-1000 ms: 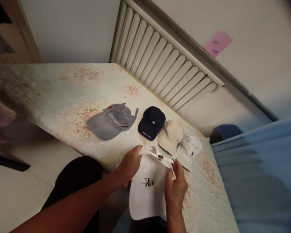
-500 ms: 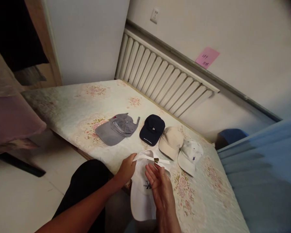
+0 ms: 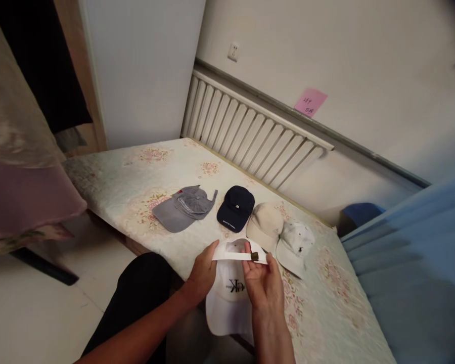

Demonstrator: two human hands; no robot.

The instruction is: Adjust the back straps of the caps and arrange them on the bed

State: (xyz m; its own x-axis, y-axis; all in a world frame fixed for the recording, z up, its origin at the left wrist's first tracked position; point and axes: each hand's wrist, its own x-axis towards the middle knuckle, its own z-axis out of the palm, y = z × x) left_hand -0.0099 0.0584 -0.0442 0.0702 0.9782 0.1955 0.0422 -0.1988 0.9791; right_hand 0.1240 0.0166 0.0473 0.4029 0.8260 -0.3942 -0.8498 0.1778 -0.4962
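Observation:
A white baseball cap (image 3: 227,313) with dark letters inside hangs between my hands, its brim pointing down toward me. My left hand (image 3: 202,273) is closed on the left side of its back edge. The back strap (image 3: 237,257) runs across the opening, with a dark metal buckle (image 3: 254,256) toward its right end. My right hand (image 3: 263,280) pinches the cap's back edge beside the buckle between thumb and fingers, while other fingers reach behind the strap.
On the flowered bed cover (image 3: 167,172) lie a grey cap (image 3: 187,208), a navy cap (image 3: 236,208), a beige cap (image 3: 265,225) and an off-white cap (image 3: 296,247). A radiator (image 3: 246,124) lines the wall. A blue curtain (image 3: 413,263) hangs at right.
My right hand has moved up to the strap's buckle end and closed on the cap's right back edge. The strap's loose end no longer sticks out to the right. The view has tilted slightly.

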